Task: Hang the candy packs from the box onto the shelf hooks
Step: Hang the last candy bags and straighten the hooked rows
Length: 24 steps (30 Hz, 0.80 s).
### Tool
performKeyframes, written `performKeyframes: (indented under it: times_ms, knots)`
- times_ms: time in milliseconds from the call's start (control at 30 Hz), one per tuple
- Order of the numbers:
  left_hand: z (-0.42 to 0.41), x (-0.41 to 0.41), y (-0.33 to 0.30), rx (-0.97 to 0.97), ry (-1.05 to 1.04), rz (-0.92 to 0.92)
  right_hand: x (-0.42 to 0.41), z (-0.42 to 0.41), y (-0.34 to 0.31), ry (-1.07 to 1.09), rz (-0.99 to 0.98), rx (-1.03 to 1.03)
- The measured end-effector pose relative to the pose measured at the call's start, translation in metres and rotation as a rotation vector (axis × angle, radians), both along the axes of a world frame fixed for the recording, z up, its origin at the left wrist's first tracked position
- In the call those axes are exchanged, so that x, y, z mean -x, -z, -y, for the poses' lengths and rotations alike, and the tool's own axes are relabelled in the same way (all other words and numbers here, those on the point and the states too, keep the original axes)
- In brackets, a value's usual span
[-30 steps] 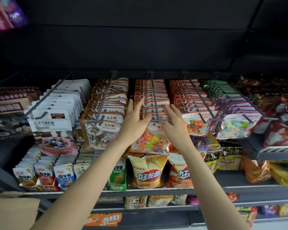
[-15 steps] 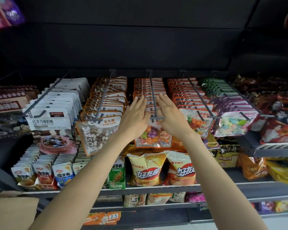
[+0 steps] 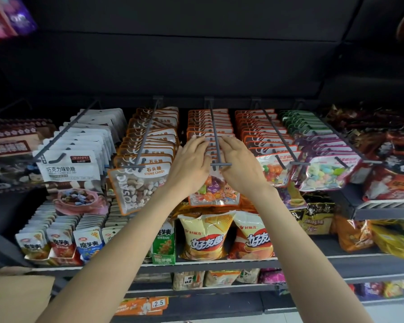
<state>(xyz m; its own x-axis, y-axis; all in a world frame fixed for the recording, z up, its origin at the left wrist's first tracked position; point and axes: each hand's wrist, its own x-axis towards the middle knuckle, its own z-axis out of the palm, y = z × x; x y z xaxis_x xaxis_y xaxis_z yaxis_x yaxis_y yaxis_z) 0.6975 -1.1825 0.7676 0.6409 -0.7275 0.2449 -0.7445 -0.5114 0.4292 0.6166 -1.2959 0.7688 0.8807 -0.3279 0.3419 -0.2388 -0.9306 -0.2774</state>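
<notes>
**Pack pushed back along centre hook**

Both hands have slid further up the hook (image 3: 216, 141) since the previous frame. Orange candy pack (image 3: 214, 190) hangs at the hook's front, face toward camera, long axis vertical. Left hand (image 3: 191, 166) and right hand (image 3: 240, 166) press flat, fingers extended, grasping nothing. Next, probably: withdraw, fetch another from the box (image 3: 14, 297).
</notes>
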Motion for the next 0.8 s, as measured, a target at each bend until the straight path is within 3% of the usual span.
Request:
performKeyframes:
  times_ms: [167,333,533,600,700,800]
  knots:
    - [0.000,0.003,-0.004,0.031,0.008,0.009,0.002,-0.005,-0.001,-0.015,0.102,0.026]
    - [-0.010,0.021,-0.019,0.242,-0.033,0.115,0.010,-0.010,-0.012,0.037,0.443,-0.057]
    - [-0.057,0.026,-0.049,0.557,-0.017,0.450,0.028,-0.029,-0.053,-0.088,0.823,-0.110]
    - [-0.078,0.018,-0.052,0.672,-0.074,0.475,0.026,-0.048,-0.061,-0.233,0.835,-0.162]
    - [-0.110,0.002,-0.049,0.814,-0.187,0.388,0.014,-0.081,-0.057,-0.397,0.697,-0.176]
    - [-0.137,-0.015,-0.043,0.700,-0.257,0.246,-0.004,-0.102,-0.042,-0.377,0.400,-0.136]
